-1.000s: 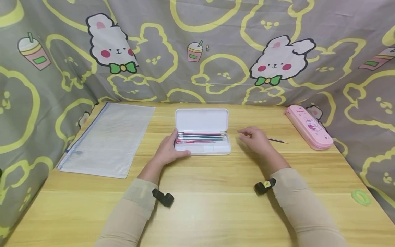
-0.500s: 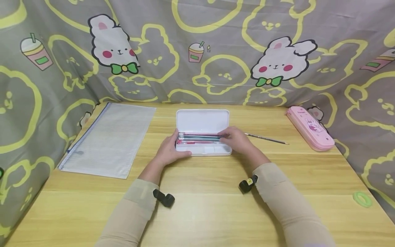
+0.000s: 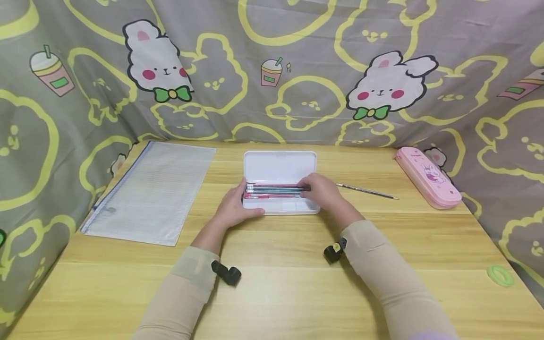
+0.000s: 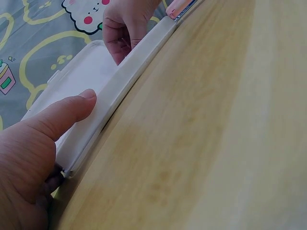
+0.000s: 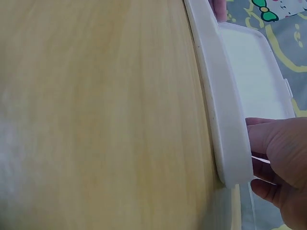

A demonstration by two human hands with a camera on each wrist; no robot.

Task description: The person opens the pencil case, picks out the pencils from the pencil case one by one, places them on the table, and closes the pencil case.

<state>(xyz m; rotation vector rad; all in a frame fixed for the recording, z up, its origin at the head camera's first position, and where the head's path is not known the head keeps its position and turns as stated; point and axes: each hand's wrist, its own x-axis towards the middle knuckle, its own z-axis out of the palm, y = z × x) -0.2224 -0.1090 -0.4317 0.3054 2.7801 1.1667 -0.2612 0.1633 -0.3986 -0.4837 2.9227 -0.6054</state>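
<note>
A white pencil case (image 3: 280, 166) lies with its lid raised on the wooden table, several pencils (image 3: 276, 190) lying lengthwise inside. My left hand (image 3: 231, 208) holds the case's left end, thumb along the front edge and fingers at the side. In the left wrist view that thumb (image 4: 72, 112) lies over the white rim. Over the right end of the case, my right hand (image 3: 320, 191) reaches in with curled fingers and pinches a pencil at its right end. The case's front wall hides the fingertips in the right wrist view. Another pencil (image 3: 367, 191) lies on the table to the right.
A translucent zip pouch (image 3: 150, 193) lies flat on the left of the table (image 3: 272, 293). A pink pencil case (image 3: 428, 177) sits at the far right, and a green ring (image 3: 500, 276) near the right edge. A patterned curtain (image 3: 310, 56) hangs behind.
My right hand has moved left, from above the loose dark pencil to the right end of the open case, and its fingers now reach among the pencils. My left hand stays put.
</note>
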